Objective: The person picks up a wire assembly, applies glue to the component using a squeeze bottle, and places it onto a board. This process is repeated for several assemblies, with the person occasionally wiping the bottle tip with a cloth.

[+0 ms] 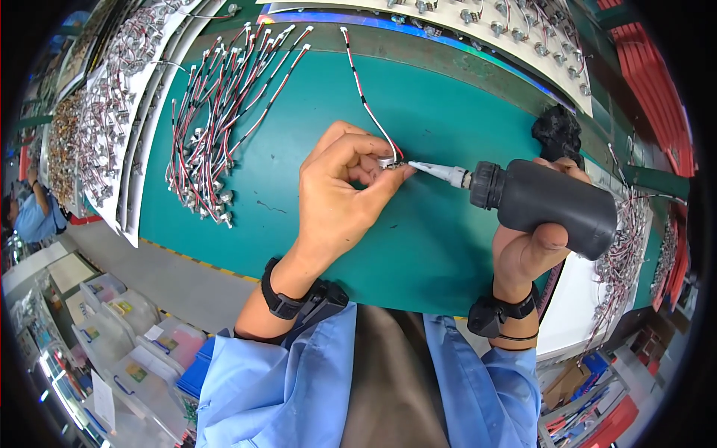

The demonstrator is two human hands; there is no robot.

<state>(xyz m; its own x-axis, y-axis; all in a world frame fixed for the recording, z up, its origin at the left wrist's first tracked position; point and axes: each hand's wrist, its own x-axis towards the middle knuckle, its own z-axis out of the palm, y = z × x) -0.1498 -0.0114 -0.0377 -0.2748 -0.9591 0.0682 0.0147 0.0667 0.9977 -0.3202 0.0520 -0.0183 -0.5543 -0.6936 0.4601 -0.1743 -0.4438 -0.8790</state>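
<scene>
Between thumb and fingers, my left hand [336, 198] pinches a small metal potentiometer [386, 162]. Its red, black and white wires [361, 93] run up and away to a white plug lying at the far side of the green mat [441, 254]. My right hand [534, 257] is wrapped round a black squeeze bottle [556, 205], tilted so that it points left. The bottle's pale tapered nozzle [441, 172] has its tip at the potentiometer, close to my left thumb; I cannot tell whether they touch.
A bundle of wired potentiometers [216, 119] lies on the mat's left. White boards [127, 142] with many more stand left, at the back and right. A crumpled black lump [556, 133] sits beyond the bottle. Lidded plastic boxes [112, 328] are at lower left; another person [37, 213] is far left.
</scene>
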